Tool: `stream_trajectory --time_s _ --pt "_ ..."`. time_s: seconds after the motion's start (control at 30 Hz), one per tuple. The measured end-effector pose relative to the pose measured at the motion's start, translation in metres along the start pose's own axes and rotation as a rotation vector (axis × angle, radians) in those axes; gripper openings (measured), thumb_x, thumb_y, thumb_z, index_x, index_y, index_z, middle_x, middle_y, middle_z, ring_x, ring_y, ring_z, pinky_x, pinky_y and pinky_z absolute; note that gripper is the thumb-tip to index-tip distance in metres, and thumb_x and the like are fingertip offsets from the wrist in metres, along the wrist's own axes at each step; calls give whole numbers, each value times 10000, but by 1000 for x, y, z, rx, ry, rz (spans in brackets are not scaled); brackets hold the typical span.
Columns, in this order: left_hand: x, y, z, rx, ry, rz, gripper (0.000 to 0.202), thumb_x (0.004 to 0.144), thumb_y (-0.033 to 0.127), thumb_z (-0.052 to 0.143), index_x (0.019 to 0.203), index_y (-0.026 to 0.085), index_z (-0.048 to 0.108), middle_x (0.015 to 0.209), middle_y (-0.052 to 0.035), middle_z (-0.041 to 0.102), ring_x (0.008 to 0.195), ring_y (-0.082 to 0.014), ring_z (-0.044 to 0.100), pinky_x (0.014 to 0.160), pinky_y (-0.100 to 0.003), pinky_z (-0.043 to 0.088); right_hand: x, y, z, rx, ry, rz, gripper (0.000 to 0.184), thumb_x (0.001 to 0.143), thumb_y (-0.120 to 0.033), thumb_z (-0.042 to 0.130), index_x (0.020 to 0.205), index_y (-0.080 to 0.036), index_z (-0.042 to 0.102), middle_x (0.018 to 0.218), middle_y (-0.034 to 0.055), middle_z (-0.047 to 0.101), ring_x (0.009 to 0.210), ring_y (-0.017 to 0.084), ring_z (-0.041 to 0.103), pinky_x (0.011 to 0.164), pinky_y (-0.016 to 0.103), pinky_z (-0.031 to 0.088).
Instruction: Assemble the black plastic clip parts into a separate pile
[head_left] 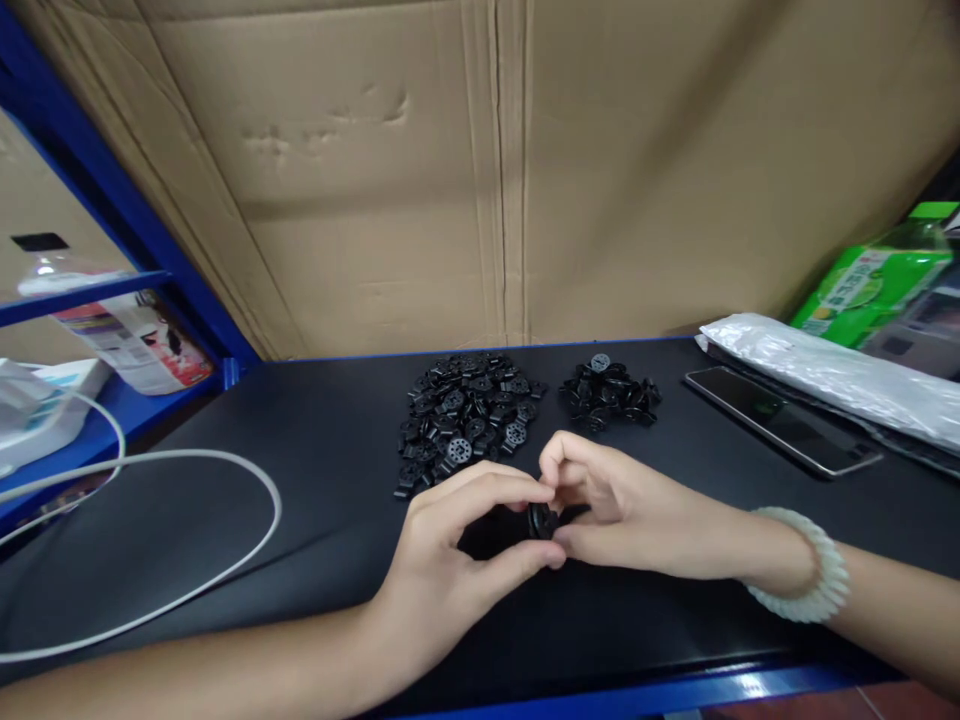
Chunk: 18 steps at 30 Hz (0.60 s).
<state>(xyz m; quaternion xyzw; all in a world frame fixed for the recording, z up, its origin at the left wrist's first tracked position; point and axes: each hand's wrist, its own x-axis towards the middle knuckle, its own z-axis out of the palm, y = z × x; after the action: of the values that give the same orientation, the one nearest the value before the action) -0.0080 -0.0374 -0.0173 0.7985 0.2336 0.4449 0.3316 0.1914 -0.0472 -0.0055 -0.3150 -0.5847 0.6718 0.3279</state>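
Between my two hands, low over the black tabletop, is a small round black plastic part [540, 521]. The thumb and fingertips of my left hand [469, 540] pinch it from the left. My right hand [619, 505], with a pale beaded bracelet on its wrist, closes on it from the right, fingers curled. The fingertips hide some of the part. Just beyond my left hand lies a large heap of black plastic parts [469, 410], some showing round faces with small holes. Beyond my right hand sits a smaller pile of black parts [609, 392].
On the right a smartphone [780, 420] lies beside a silvery plastic bag [832, 365], with a green-labelled bottle [874, 275] behind. A white cable [274, 500] loops over the table's left side. A bottle [131, 330] rests on the blue shelf. Cardboard [375, 180] walls the back.
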Motion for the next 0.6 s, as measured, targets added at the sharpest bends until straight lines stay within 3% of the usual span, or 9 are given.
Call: stream_trajectory --time_s 0.1,0.2,0.4,0.6 --pt "0 2 0 24 -5 106 283 751 118 760 1022 177 702 930 -49 695 828 -152 664 748 -238 540 -2 -7 2 117 -39 105 294 762 -105 594 981 -206 427 891 -16 570 841 128 620 841 345 482" --pt "2 4 2 41 -28 144 283 762 115 747 1036 176 712 930 -60 689 785 -149 673 697 -228 552 -2 -10 6 132 -30 110 278 786 -149 577 1015 -199 428 883 -11 584 786 126 621 840 369 483" --pt "4 4 6 37 -39 132 299 771 114 732 1056 205 718 927 -56 691 781 -161 692 686 -233 578 2 -6 8 78 -56 111 283 745 -78 512 980 -201 414 795 -40 589 726 116 630 790 335 480" --pt "5 4 9 66 -61 58 247 742 88 744 965 194 743 926 -54 687 733 -153 687 674 -238 572 5 2 7 95 -74 111 313 694 -65 456 965 -213 405 840 -39 571 691 93 578 720 284 457"
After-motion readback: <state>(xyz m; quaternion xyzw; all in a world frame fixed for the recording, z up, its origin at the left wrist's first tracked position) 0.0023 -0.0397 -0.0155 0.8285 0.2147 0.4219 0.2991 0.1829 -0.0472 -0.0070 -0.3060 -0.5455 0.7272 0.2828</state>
